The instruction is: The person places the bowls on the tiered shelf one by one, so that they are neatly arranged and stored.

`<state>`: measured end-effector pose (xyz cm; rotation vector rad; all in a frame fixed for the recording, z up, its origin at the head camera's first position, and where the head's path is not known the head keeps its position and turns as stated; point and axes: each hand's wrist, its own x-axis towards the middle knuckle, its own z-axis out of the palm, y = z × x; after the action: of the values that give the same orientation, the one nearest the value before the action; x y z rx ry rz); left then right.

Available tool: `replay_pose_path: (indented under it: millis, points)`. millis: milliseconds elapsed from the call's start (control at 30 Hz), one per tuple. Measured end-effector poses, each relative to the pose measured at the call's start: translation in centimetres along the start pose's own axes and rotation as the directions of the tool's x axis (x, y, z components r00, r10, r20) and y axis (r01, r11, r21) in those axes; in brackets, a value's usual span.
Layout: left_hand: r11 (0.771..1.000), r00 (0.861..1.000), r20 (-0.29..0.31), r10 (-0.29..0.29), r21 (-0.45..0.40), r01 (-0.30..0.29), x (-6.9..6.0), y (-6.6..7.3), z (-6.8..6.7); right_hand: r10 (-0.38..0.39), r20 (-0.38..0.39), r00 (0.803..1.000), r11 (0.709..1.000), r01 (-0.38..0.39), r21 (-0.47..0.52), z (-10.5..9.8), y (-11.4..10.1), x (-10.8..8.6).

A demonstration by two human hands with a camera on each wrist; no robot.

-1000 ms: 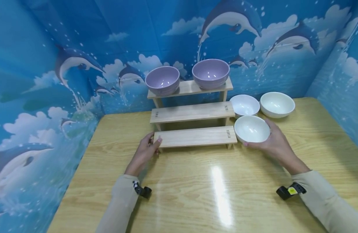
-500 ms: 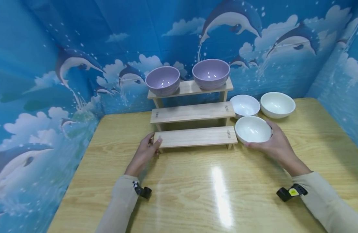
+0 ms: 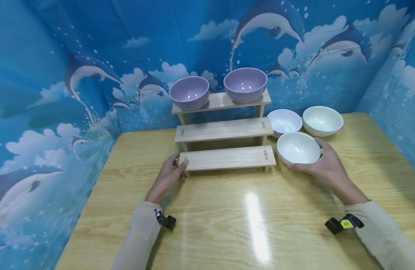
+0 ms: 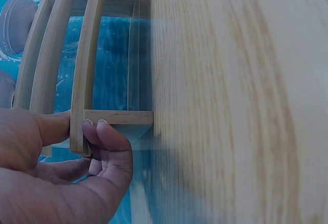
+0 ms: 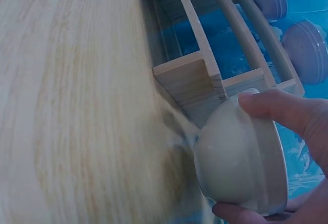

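In the head view my left hand (image 3: pixel 168 172) grips the left end of the lowest shelf of a three-tier wooden stand (image 3: pixel 224 159). The left wrist view has the thumb above that board and curled fingers (image 4: pixel 115 142) beneath it, beside the leg. To the right of the stand, my right hand (image 3: pixel 329 167) holds a white bowl (image 3: pixel 298 148) by its side. In the right wrist view this bowl (image 5: pixel 236 152) is pinched between thumb and fingers, its base seeming a little off the table. Two purple bowls, one left (image 3: pixel 189 93) and one right (image 3: pixel 245 85), sit on the top shelf.
Behind the held bowl, two more white bowls stand on the table, a nearer-left one (image 3: pixel 283 122) and one farther right (image 3: pixel 323 120). A blue dolphin-print curtain (image 3: pixel 143 45) borders the wood-grain table (image 3: pixel 214 221) at the back and sides.
My right hand has moved slightly right with the white bowl, widening the gap between it and the lowest shelf. The left hand keeps its grip in the same place.
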<state>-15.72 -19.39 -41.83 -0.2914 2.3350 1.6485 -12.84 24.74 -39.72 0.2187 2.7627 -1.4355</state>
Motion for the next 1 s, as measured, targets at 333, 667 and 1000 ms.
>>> replay_pose_path:
  millis: [333,667,1000]
  points:
    - [1.000,1.000,-0.011,-0.009,0.007,0.009,0.0,0.2,0.1,-0.037,-0.045,0.998,0.998,0.039,0.051,-0.7,-0.6,-0.3]
    - [1.000,1.000,-0.006,-0.002,0.017,0.002,0.0,0.1,0.0,-0.013,-0.067,0.998,0.998,0.017,0.057,-1.4,-1.4,-0.9]
    - [1.000,1.000,-0.012,0.004,0.010,-0.003,-0.1,0.3,0.1,-0.032,-0.062,0.998,0.991,0.039,0.124,-2.1,-2.5,-1.6]
